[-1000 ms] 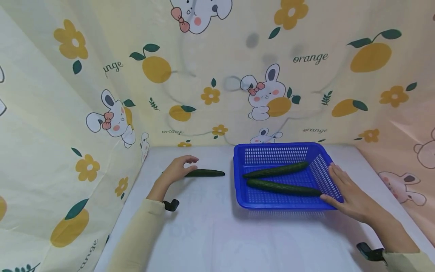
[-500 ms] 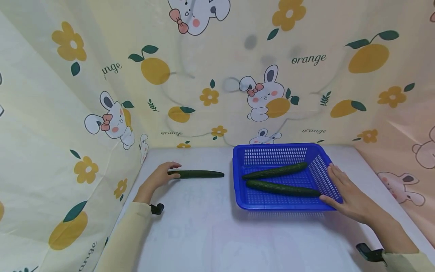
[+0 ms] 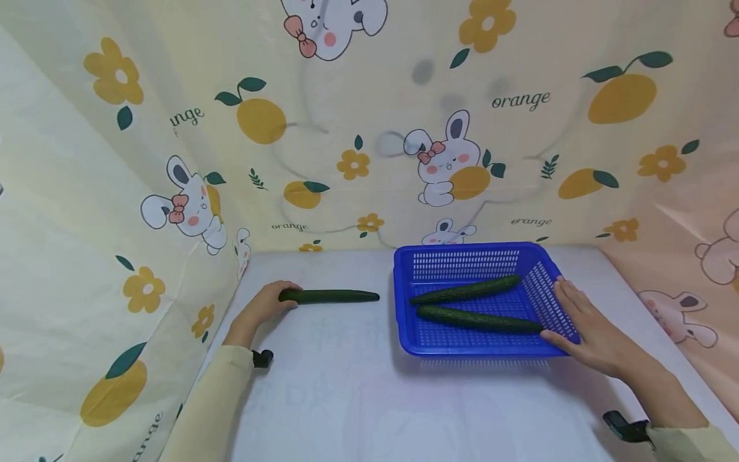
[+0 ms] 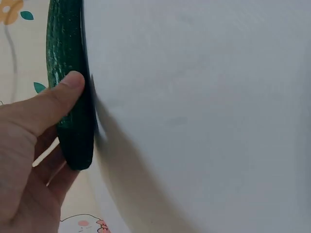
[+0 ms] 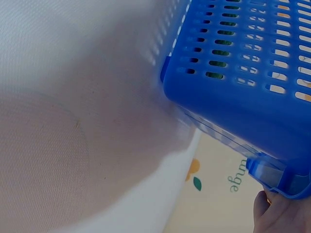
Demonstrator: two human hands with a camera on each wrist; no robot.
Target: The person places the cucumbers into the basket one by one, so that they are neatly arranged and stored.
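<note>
A dark green cucumber (image 3: pixel 337 296) lies crosswise on the white table, left of the basket. My left hand (image 3: pixel 262 307) grips its left end; in the left wrist view the thumb (image 4: pixel 72 82) lies across the cucumber (image 4: pixel 65 39), with fingers behind it, partly hidden. A blue plastic basket (image 3: pixel 404 346) with slotted walls contains two more cucumbers, a rear one (image 3: pixel 465 290) and a front one (image 3: pixel 479 319). My right hand (image 3: pixel 594 337) rests along the basket's right rim, fingers straight and thumb at the front corner. Only part of this hand (image 5: pixel 282 213) shows in the right wrist view.
A cream curtain (image 3: pixel 346 83) printed with rabbits and oranges hangs behind the table and down its left side. On the right hangs a peach-coloured one (image 3: pixel 687 256). The white tabletop (image 3: pixel 346 385) stretches in front of the basket.
My left hand has moved left along the loose cucumber to its left end, and its fingers have closed round it. The right hand has stayed on the basket rim.
</note>
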